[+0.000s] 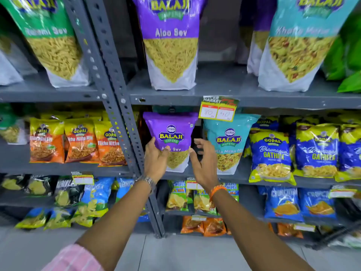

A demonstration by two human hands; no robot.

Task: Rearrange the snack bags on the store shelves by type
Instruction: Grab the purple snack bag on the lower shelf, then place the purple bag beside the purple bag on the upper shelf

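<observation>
Left hand (pixel 156 159) presses flat against the lower left front of the purple bag (pixel 172 137), thumb across its face, fingers spread; I have it steadied, not wrapped. Right hand (pixel 203 161) hangs open just beside the bag's right edge, fingers curled loosely, holding nothing; whether the thumb touches the bag I cannot tell. Bag stands upright on the middle shelf (pixel 242 178), hard against the grey upright post (pixel 121 118). Teal bag (pixel 228 141) stands just to its right, a small gap between them. Yellow price tag (pixel 218 110) hangs from the shelf edge above. Blue and yellow bags (pixel 271 153) farther right. Orange bags (pixel 78 143) left of the post. Larger purple bag (pixel 172 42) one shelf up.
</observation>
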